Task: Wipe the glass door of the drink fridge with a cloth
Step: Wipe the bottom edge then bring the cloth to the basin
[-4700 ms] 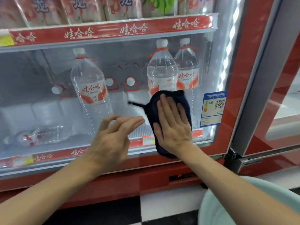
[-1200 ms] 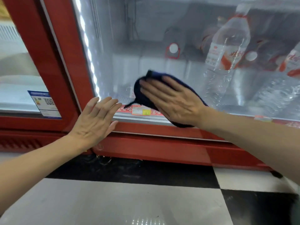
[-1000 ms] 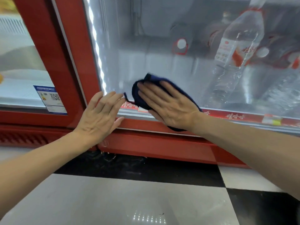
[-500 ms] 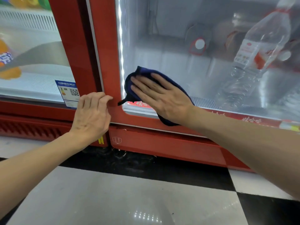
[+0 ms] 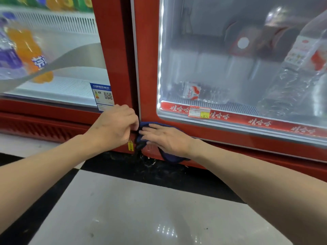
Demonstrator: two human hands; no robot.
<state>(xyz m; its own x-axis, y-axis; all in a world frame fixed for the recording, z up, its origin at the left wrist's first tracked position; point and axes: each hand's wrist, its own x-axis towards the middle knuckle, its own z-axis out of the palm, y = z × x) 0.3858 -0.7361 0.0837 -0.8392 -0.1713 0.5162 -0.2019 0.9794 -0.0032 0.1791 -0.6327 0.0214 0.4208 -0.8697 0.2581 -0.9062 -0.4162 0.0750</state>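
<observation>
From the head view, the person is crouched low at the drink fridge. The right hand [image 5: 166, 138] lies spread and flat on the dark blue cloth [image 5: 169, 158], pressing it against the red door frame [image 5: 146, 68] at its bottom left corner, just below the glass [image 5: 221, 64]. So the cloth is off the pane itself and on the frame under it.

The left hand [image 5: 113, 128] is at the dark gap between this fridge and the neighbouring fridge [image 5: 109, 50], its fingers curled. I cannot tell whether they hook the door's edge or only rest there. The two hands almost touch.

Behind the glass a water bottle [image 5: 194, 91] lies on the shelf above a price tag [image 5: 200, 112].

The step in hand looks like wiping the bottom edge and corner of the door. Next, I would expect the cloth to go back up onto the pane, flat and with steady pressure, in overlapping strokes.
</observation>
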